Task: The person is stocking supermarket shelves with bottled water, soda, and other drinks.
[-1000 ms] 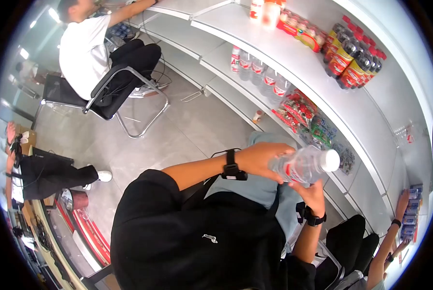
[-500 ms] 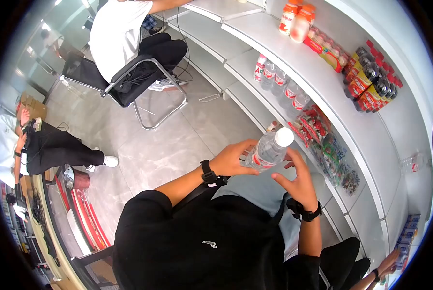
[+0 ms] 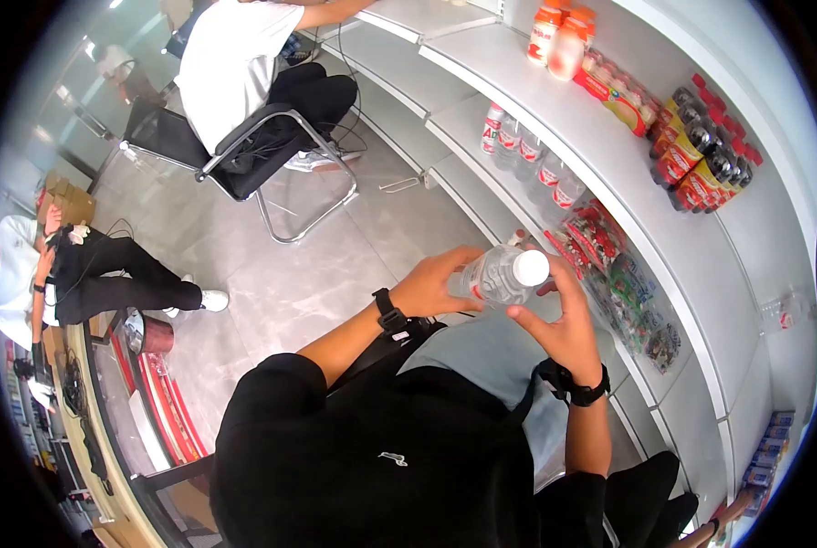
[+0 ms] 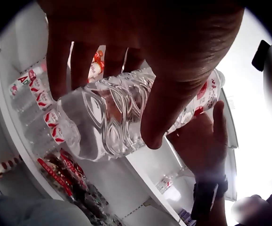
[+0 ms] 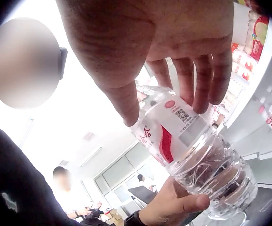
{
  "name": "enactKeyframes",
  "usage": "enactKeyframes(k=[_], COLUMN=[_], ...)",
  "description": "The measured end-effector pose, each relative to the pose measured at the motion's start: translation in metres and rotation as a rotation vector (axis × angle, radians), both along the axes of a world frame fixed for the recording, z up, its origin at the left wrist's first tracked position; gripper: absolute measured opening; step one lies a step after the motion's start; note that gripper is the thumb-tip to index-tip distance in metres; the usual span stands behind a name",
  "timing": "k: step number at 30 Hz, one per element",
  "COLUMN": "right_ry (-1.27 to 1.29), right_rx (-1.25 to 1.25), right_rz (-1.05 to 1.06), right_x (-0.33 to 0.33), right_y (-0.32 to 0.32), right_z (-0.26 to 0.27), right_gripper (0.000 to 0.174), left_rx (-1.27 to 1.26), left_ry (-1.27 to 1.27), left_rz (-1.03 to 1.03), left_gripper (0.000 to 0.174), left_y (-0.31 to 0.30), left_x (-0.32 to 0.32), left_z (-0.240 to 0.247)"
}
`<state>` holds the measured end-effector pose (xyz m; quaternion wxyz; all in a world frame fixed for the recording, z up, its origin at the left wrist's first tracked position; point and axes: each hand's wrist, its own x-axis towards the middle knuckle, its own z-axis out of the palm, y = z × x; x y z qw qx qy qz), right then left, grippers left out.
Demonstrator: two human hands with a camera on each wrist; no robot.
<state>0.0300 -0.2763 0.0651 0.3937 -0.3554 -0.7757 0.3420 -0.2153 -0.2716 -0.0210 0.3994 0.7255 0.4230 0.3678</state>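
A clear plastic water bottle (image 3: 498, 277) with a white cap and a red-and-white label is held above the lap. My left hand (image 3: 434, 285) grips its lower part, thumb on one side and fingers on the other, as the left wrist view shows. My right hand (image 3: 568, 321) is at the upper part of the bottle. Its thumb stands apart from the fingers, which are fairly straight, and in the right wrist view the fingertips (image 5: 201, 104) lie right at the label. The cap end is hidden behind the right hand in that view.
White shelves (image 3: 600, 151) curve along the right with orange-capped bottles (image 3: 557, 41), dark bottles in a pack (image 3: 701, 155), more water bottles (image 3: 536, 164) and bagged snacks (image 3: 614, 274). A person on a chair (image 3: 244, 146) sits ahead; another person (image 3: 107, 274) is at left.
The head view has shifted. The bottle has come left in it and tilts differently, with its cap toward the camera. The right hand's thumb and fingers have spread wider; the left hand keeps its grip.
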Motion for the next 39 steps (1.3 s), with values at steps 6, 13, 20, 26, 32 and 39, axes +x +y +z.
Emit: enactKeyframes(k=[6,13,20,26,32,39], right_ry=[0.027,0.055,0.043,0.148,0.013,-0.024], right_rx=[0.014,0.152,0.162,-0.099,-0.062,-0.176], right_rz=[0.025,0.015,-0.016,-0.220,-0.299,-0.170], right_x=[-0.010,-0.015,-0.017,-0.034,-0.058,-0.070], right_y=[0.007,0.016,0.042,0.067,0.099,0.137], right_z=[0.007,0.015,-0.006,-0.035,-0.061,-0.102], right_gripper=[0.067,0.052,0.037,0.033,0.030,0.036], left_rx=[0.105,0.142,0.106,0.140,0.144,-0.003], left_ry=[0.030,0.100,0.183,0.116,0.189,0.169], left_rz=[0.057,0.110,0.053,0.103,0.283,0.394], left_gripper=[0.071,0.067,0.071,0.074,0.077,0.077], left_y=[0.010,0.018,0.039,0.048,0.070,0.122], left_x=[-0.014,-0.010,-0.017,0.004,0.020,-0.013], left_z=[0.010,0.009,-0.009,-0.013,-0.024,-0.085])
